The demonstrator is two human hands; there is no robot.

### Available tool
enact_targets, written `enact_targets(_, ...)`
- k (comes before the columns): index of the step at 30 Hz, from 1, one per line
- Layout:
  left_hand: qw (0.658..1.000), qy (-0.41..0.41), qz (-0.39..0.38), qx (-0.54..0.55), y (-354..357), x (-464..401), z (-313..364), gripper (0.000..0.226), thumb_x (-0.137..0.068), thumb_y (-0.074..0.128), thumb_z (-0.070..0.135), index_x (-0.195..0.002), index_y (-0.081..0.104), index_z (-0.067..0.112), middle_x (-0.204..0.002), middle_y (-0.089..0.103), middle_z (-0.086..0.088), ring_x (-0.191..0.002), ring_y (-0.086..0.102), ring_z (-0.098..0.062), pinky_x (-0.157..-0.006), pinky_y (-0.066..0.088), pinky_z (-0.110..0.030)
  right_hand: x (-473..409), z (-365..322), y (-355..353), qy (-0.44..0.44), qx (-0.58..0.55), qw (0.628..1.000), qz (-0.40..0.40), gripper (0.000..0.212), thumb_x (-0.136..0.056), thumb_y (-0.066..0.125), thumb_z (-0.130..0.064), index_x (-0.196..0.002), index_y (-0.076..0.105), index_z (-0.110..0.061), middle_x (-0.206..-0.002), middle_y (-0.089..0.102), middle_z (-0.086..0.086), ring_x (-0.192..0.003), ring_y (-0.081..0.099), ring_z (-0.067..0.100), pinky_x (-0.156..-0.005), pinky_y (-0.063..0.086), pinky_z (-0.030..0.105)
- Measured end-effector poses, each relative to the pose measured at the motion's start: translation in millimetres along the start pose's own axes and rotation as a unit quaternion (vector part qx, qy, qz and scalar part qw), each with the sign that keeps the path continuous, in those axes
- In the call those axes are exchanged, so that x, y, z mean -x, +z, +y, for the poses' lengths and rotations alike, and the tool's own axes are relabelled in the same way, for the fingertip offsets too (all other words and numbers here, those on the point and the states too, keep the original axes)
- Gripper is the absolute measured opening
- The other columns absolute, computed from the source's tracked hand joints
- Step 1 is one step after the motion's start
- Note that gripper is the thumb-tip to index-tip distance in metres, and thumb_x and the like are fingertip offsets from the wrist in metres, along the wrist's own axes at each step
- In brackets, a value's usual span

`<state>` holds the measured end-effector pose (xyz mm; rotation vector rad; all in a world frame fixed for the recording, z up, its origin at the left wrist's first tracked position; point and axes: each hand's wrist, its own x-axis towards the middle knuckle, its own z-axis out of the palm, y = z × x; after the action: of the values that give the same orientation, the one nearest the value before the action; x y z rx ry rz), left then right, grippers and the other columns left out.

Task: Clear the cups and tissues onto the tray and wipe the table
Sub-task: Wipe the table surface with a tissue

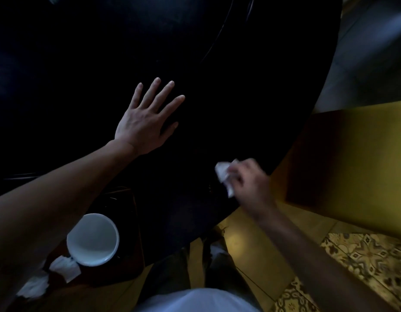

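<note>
The left hand [143,122] lies flat, fingers spread, on the dark table [217,64]. The right hand [249,181] has its grip clenched around a white tissue [223,173] near the table's edge.

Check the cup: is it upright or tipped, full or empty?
Upright and empty: the cup on the tray shows its round open mouth and bare white bottom.

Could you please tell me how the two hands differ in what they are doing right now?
The left hand lies open and flat on the dark table, fingers spread, holding nothing. The right hand is closed around a crumpled white tissue near the table's edge. The left hand looks sharp; the right is blurred. Both are bare and over the table.
</note>
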<state>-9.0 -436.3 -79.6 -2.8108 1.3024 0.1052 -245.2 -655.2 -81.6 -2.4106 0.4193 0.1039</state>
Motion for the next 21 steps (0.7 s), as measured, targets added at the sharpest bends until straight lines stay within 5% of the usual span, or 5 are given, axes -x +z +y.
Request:
enact_targets(2, 1.0, 0.0, 0.002, 0.0, 0.1, -0.2, -0.2, 0.065, -0.103, 0.039, 0.052, -0.161, 0.018, 0.029, -0.171, 0.011, -0.007, -0.158, 0.005, -0.034, -0.125, 0.008, -0.058, -31.8, 21.4, -23.0, 0.049, 0.031, 0.995, 0.078, 0.016, -0.091, 0.064, -0.011, -0.108, 0.065, -0.01, -0.105, 0.059, 0.011, -0.09, 0.061, 0.024, -0.068, 0.034, 0.007)
enact_targets(5, 1.0, 0.004, -0.004, 0.005, 0.6, -0.1, -1.5, 0.068, -0.102, 0.039, 0.055, -0.161, 0.017, 0.029, -0.171, 0.01, -0.007, -0.158, 0.004, -0.033, -0.126, 0.008, -0.057, -40.9, 36.2, -32.3, 0.07, 0.058, 0.992, 0.089, 0.015, -0.094, 0.06, -0.015, -0.109, 0.063, -0.012, -0.108, 0.058, 0.01, -0.091, 0.06, 0.023, -0.065, 0.033, 0.008)
enact_targets(10, 0.999, 0.005, 0.023, 0.027, 2.5, 7.3, -4.2, 0.066, -0.101, 0.038, 0.057, -0.158, 0.028, 0.026, -0.169, 0.019, -0.009, -0.157, 0.011, -0.033, -0.126, 0.011, -0.056, 25.9, 7.1, 17.7, 0.043, 0.047, 0.997, 0.053, 0.015, -0.097, 0.055, -0.023, -0.108, 0.058, -0.013, -0.104, 0.055, 0.007, -0.079, 0.057, 0.019, -0.061, 0.054, 0.035)
enact_targets(17, 0.999, 0.016, 0.013, 0.044, -8.9, 7.2, -13.0, 0.064, -0.101, 0.032, 0.057, -0.158, 0.028, 0.029, -0.17, 0.012, -0.013, -0.157, 0.01, -0.034, -0.126, 0.01, -0.057, 44.5, -18.6, 21.7, 0.03, -0.059, 0.998, -0.001, 0.008, -0.094, 0.061, -0.014, -0.1, 0.062, -0.019, -0.101, 0.053, -0.009, -0.082, 0.056, 0.004, -0.067, 0.055, 0.028)
enact_targets(21, 0.999, 0.01, 0.031, 0.036, -21.5, 32.6, -26.2, 0.062, -0.102, 0.031, 0.057, -0.157, 0.033, 0.028, -0.169, 0.015, -0.013, -0.157, 0.01, -0.034, -0.124, 0.01, -0.06, 7.8, -13.4, 12.8, 0.011, -0.049, 0.998, 0.035, 0.01, -0.095, 0.06, -0.013, -0.105, 0.064, -0.013, -0.105, 0.057, 0.001, -0.089, 0.06, 0.016, -0.072, 0.053, 0.029)
